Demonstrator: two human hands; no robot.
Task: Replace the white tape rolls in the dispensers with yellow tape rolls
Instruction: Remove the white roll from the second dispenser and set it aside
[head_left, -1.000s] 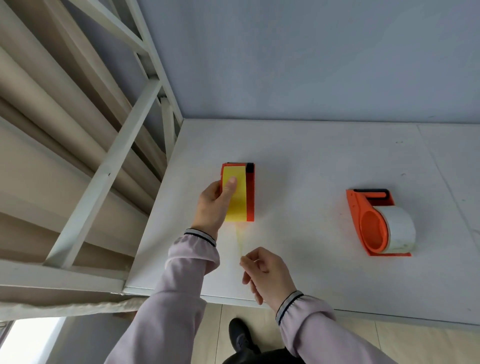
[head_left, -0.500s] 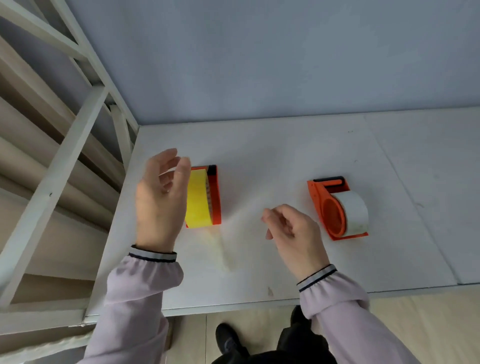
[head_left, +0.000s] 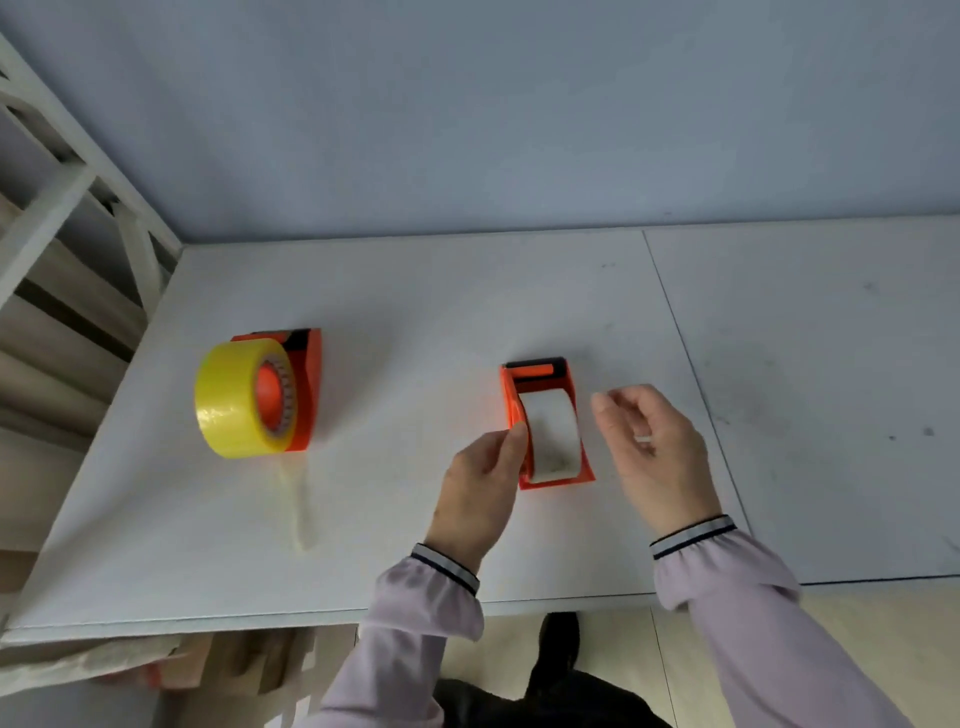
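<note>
On the white bench (head_left: 415, 291), the left hand (head_left: 480, 491) touches the orange dispenser (head_left: 582, 470) holding the white tape roll (head_left: 550, 434); its grip cannot be told. Right hand (head_left: 657, 452) hovers beside it, fingers loosely apart. Yellow tape roll (head_left: 234, 400) sits in its dispenser (head_left: 306, 384), well left.

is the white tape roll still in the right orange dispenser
In. The white tape roll sits inside the right orange plastic dispenser, not lifted out.

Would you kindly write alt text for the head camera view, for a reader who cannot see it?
A person's left hand touches the left side of an orange dispenser holding a white tape roll on a white table, while the right hand hovers beside it, fingers loosely curled. Farther left stands a second orange dispenser loaded with a yellow tape roll.
</note>
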